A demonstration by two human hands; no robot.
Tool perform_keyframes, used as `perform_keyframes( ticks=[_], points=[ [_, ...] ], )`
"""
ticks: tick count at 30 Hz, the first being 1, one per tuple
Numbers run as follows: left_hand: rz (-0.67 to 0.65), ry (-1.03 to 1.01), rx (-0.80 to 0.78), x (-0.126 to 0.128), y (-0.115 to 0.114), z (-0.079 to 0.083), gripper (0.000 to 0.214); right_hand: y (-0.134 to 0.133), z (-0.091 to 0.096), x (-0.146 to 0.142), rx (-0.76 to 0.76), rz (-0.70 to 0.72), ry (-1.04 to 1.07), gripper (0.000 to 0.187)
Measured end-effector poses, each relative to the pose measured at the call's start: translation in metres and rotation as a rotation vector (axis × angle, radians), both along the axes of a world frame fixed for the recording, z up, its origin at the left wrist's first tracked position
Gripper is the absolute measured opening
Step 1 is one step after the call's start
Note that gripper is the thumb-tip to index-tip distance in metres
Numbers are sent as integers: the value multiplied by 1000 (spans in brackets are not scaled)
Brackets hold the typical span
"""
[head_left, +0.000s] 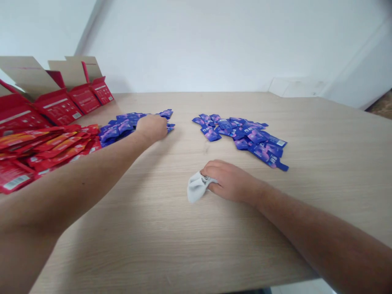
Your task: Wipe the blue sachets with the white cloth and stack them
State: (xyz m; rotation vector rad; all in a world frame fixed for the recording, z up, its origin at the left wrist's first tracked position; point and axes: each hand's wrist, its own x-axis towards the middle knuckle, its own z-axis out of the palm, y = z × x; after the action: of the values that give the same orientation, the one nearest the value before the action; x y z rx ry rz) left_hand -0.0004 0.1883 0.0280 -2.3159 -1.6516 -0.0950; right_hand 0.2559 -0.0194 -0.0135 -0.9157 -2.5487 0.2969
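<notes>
Left hand (151,128) lay curled over the blue sachets (118,128), hold unconfirmed; right hand (231,181) was half closed on a white cloth (197,187); the second sachet pile (245,139) lay ahead and right of it, long axis diagonal on the wooden table (122,253).

White walls (214,45) meet behind a pale wood-grain table (196,253), with brown floor (382,104) at far right.
</notes>
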Motion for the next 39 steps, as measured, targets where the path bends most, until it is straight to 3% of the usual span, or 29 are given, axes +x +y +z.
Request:
perform_keyframes(
  ticks=[6,9,12,16,21,25,28,32,35,39],
  points=[
    [-295,-85,-161,90,-34,-22,51,0,1,0,25,12,16,24],
    [-353,-101,-167,129,-43,-35,64,1,1,1,26,12,24,24],
    [-361,-113,-177,154,-44,-43,68,1,-1,2,29,16,23,25],
    [-365,-114,-186,166,-43,-47,65,3,-3,2,38,29,8,24],
    [-458,-116,-173,148,-54,-49,58,2,0,2,50,44,-8,22],
    [-714,-153,-157,105,-79,-49,44,-5,9,0,33,89,-30,17],
    [-838,-181,-234,66,-110,-45,35,-14,20,-1,3,154,-14,11],
    [-902,-231,-378,23,-161,-36,37,-24,33,-3,-38,203,26,5],
    [-940,-244,-435,5,-194,-30,38,-26,37,-2,-58,183,27,6],
    [-876,-325,-397,-3,-211,-25,45,-19,34,3,-59,136,15,8]
  ],
)
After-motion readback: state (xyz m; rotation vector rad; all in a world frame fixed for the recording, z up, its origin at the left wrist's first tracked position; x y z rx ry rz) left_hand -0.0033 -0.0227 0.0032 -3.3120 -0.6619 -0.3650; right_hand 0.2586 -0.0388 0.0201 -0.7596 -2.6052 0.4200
